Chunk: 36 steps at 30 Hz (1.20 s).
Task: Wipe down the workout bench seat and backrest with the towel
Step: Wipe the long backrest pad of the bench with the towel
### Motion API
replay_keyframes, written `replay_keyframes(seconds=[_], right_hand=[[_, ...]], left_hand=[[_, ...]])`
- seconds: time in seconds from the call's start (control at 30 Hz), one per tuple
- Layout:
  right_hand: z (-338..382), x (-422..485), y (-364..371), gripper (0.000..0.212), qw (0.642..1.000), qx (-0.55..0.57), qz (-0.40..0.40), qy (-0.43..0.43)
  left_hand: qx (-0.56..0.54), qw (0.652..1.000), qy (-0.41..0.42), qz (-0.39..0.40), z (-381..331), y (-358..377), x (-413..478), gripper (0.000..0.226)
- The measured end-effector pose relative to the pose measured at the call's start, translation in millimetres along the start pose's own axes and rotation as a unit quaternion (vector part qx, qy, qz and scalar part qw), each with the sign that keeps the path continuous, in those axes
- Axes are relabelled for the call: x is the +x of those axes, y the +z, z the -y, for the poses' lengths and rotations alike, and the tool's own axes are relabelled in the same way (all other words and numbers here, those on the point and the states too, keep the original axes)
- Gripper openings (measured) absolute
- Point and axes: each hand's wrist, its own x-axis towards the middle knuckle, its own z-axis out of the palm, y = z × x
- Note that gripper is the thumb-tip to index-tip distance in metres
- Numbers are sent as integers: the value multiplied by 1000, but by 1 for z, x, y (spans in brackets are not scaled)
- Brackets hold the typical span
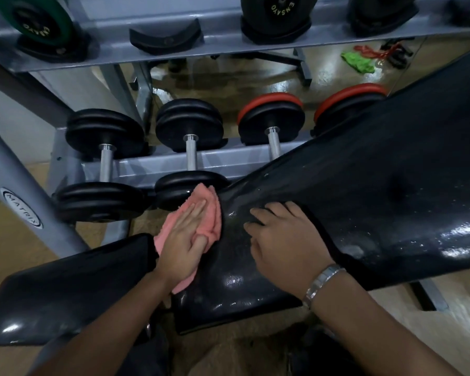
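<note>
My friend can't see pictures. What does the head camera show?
The left hand presses a pink towel flat on a black bench backrest, with the right hand resting beside it. The seat lies lower left; dumbbells sit on a grey rack behind.

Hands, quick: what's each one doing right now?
Left hand: open, fingers flat, pressing the pink terry towel onto the glossy black padded backrest.
Right hand: open, resting on the backrest, holding nothing.

Grey dumbbell rack (171,165) holds black dumbbells (189,156); two have red plates (269,103). Green cloth (357,62) lies on floor.
</note>
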Motion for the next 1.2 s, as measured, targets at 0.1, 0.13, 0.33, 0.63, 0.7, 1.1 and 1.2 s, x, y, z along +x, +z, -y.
replay_keyframes(seconds=[0.1, 0.13, 0.33, 0.63, 0.7, 1.1, 1.2], right_hand=[[-8, -2, -17, 30, 998, 32, -58, 6], [-11, -4, -22, 31, 997, 19, -68, 9], [-32, -28, -40, 33, 994, -75, -71, 43], [-40, -41, -34, 39, 992, -119, -14, 49], [-43, -42, -33, 41, 992, -121, -18, 43], [-45, -41, -33, 38, 992, -117, -25, 38], [-41, -42, -33, 38, 992, -117, -10, 42]], left_hand=[[-27, 997, -60, -38, -29, 12, 18, 62], [-24, 998, -47, -39, -38, 15, 16, 62], [15, 999, 31, -1, -14, 3, -2, 64], [16, 999, 39, -4, -26, 9, -20, 62], [32, 999, 35, -1, -17, 7, -17, 60], [24, 999, 16, -13, -27, 12, -19, 61], [-7, 996, -75, -55, -45, 20, -3, 61]])
